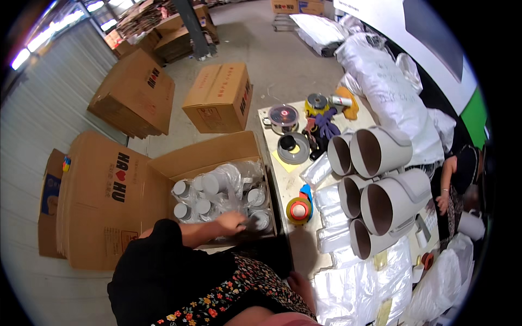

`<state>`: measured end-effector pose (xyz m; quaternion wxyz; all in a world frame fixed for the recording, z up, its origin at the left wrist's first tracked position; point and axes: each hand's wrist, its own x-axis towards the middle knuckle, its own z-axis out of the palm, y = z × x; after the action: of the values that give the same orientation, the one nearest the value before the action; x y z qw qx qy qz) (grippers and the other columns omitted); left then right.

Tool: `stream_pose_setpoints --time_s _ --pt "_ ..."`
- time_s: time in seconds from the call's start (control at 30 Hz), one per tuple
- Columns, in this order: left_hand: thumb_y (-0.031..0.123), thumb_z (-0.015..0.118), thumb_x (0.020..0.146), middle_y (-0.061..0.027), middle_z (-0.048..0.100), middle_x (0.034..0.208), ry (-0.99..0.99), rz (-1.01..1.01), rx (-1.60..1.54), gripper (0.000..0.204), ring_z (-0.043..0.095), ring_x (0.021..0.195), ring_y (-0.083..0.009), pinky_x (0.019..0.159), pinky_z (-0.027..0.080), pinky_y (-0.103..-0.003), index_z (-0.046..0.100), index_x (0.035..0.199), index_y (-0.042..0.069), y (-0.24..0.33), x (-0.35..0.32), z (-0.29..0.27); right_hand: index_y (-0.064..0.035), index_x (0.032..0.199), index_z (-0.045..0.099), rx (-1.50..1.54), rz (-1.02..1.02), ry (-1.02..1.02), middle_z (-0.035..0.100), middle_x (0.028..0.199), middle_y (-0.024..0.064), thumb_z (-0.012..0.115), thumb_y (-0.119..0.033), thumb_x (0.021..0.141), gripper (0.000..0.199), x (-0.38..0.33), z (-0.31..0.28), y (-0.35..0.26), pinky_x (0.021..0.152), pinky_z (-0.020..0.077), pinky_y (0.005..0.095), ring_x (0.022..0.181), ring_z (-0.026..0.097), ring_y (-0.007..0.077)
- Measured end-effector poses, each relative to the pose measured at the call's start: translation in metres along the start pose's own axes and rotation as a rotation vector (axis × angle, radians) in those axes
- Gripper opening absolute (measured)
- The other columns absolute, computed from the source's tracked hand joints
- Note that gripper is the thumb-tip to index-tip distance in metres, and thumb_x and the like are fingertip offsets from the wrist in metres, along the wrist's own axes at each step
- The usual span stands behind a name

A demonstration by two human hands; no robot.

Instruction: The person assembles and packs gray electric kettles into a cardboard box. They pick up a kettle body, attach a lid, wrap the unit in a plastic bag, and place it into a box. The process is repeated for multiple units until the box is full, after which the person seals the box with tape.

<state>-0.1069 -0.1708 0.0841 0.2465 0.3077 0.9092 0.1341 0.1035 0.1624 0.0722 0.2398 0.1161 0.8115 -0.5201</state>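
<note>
My left hand (231,222) reaches into an open cardboard box (215,154). Its fingers look closed, and a small greyish thing shows at their tips, too blurred to name. Around the hand stand several grey cylindrical containers (203,206) wrapped in clear plastic bags. One wrapped container (260,220) lies just beyond my fingertips, in the box's near right corner. My right hand (298,283) is partly visible low down, between my floral apron and the table edge; its fingers are hidden.
On the table (282,182) to the right are several large grey jugs (380,152), flat clear bags (348,288), a tape dispenser (299,209) and purple gloves (326,125). A closed carton (217,98) stands beyond the box. Another person's hand (443,202) shows far right.
</note>
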Motion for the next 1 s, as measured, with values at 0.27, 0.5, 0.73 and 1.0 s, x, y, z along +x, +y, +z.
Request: stream_pose_setpoints --time_s 0.27,0.5,0.73,1.0 --pt "0.035 0.058 0.077 -0.0194 0.06 0.103 -0.174 -0.548 -0.061 0.045 0.056 0.098 -0.0368 0.085 0.045 -0.044 0.056 0.108 0.003 -0.047 -0.108 0.03 -0.0027 0.11 0.058 -0.113 -0.106 -0.038 0.064 0.098 0.0178 0.057 -0.026 0.084 0.035 0.019 -0.037 -0.081 0.079 0.0481 0.0344 0.092 0.062 0.0283" --pt "0.03 0.055 0.077 -0.0195 0.061 0.098 -0.142 -0.474 -0.115 0.034 0.057 0.095 -0.0355 0.083 0.046 -0.044 0.058 0.099 0.004 -0.109 -0.126 0.02 -0.0055 0.107 0.057 -0.157 0.113 -0.165 0.063 0.087 0.0188 0.056 -0.024 0.084 0.03 0.046 0.015 -0.097 0.072 0.0478 0.0384 0.08 0.061 0.0333" --pt "0.027 0.058 0.082 -0.0206 0.055 0.114 0.321 -0.357 -0.367 0.041 0.051 0.107 -0.0363 0.092 0.04 -0.04 0.053 0.114 0.001 -0.209 -0.189 -0.018 -0.0036 0.105 0.058 -0.55 -0.508 -0.132 0.059 0.096 0.0184 0.054 -0.015 0.083 0.025 0.108 0.144 -0.253 0.079 0.0447 0.0407 0.092 0.055 0.0349" --pt "0.027 0.062 0.08 -0.0187 0.044 0.129 0.579 -0.876 0.011 0.056 0.039 0.119 -0.0353 0.101 0.032 -0.042 0.042 0.126 0.002 -0.41 -0.3 -0.056 -0.0095 0.104 0.061 -0.954 -1.077 -0.028 0.054 0.117 0.0088 0.058 -0.013 0.073 0.032 0.287 0.356 -0.355 0.098 0.0348 0.0432 0.114 0.045 0.0272"
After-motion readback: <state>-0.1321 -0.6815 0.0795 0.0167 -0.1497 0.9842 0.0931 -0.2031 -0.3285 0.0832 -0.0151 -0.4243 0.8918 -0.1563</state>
